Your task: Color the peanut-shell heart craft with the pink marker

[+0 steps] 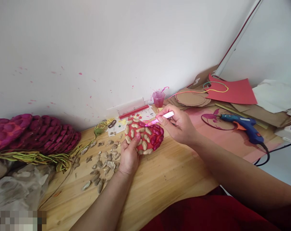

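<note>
My left hand [131, 154] grips the lower left edge of a round red disc covered with peanut shells [141, 141], its thumb on the front. Shells on the disc's right side and upper edge are magenta; the others are bare tan. In my right hand [178, 124] is a white-handled paintbrush [168, 115], stained pink, pinched between thumb and fingers. Its pink tip touches or nearly touches a shell near the disc's top. Behind the disc stands a clear plastic cup of pink paint [158, 100].
Loose peanut shells [107, 157] lie left of my left hand. Finished-looking magenta discs [46, 134] are stacked at the left, beside yellow-green cords [32, 157] and a plastic bag [22, 186]. At right are a blue glue gun [250, 126], cardboard circles [192, 97] and red paper [233, 91].
</note>
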Demonstrator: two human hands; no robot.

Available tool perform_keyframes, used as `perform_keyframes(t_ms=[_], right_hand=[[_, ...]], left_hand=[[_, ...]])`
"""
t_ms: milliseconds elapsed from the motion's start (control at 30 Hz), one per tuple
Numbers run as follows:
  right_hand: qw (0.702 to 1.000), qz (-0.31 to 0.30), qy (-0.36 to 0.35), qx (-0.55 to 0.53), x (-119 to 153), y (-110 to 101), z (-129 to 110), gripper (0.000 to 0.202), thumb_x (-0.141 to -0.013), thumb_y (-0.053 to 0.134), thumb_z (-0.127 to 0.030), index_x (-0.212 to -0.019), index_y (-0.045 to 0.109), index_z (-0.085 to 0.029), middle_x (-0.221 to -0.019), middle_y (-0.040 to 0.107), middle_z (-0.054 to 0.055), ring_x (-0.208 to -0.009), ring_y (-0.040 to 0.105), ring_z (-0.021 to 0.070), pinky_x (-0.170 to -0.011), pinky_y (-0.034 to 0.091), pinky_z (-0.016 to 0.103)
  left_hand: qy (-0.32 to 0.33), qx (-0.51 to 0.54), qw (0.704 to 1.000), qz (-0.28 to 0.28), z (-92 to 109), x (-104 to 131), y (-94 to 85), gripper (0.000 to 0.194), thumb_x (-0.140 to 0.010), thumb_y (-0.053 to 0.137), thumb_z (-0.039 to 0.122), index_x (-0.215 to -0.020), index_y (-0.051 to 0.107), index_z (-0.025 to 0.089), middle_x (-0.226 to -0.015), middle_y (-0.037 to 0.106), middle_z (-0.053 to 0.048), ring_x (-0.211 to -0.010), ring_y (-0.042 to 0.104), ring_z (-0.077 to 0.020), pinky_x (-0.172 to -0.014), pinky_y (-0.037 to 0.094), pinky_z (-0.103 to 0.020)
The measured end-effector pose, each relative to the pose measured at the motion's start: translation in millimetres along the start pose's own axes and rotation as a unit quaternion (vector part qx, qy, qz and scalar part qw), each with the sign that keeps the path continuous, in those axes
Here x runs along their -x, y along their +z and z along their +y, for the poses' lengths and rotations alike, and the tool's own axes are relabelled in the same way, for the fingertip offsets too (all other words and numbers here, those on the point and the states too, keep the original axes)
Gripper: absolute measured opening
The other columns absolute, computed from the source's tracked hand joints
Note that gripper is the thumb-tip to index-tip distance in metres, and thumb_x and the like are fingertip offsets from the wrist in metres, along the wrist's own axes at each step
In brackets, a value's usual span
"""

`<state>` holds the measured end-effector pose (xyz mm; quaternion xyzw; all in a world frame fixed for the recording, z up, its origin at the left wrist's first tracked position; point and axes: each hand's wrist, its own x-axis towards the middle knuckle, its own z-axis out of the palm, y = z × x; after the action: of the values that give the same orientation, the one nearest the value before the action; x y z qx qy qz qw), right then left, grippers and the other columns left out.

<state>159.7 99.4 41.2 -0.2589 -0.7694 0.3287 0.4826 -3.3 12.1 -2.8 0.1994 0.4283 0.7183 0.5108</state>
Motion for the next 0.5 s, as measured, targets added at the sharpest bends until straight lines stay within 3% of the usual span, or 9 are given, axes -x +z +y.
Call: perform_keyframes(t_ms=[333,500], right_hand=[[1.000,0.008,0.024,-0.004,-1.1,-0.1,-1.7,0.015,-0.096,0.063,-0.035,-0.092,0.058,-0.021,-0.067,0.054,-0.003,-0.053,0.044,0.0113,-0.049,0.032,0.027],[0.999,-0.008,0.029,0.008,-0.8,0.4,-1.2,0.022,-0.094,0.068,-0.042,-0.090,0.058,-0.023,-0.071,0.058,0.000,-0.060,0.050,0.0133,-0.052,0.035,0.028]], left_hand=[[0.001,-0.009,1.000,-0.019,-3.3,-1.3,-4.4,0.038,-0.071,0.088,0.034,-0.103,0.076,0.016,-0.095,0.083,-0.011,-0.088,0.080,-0.0291,-0.084,0.065,-0.043],[0.001,-0.004,1.000,-0.005,-1.5,0.6,-2.0,0.043,-0.066,0.091,0.033,-0.101,0.076,0.015,-0.092,0.082,-0.011,-0.091,0.079,-0.0319,-0.085,0.065,-0.046]])
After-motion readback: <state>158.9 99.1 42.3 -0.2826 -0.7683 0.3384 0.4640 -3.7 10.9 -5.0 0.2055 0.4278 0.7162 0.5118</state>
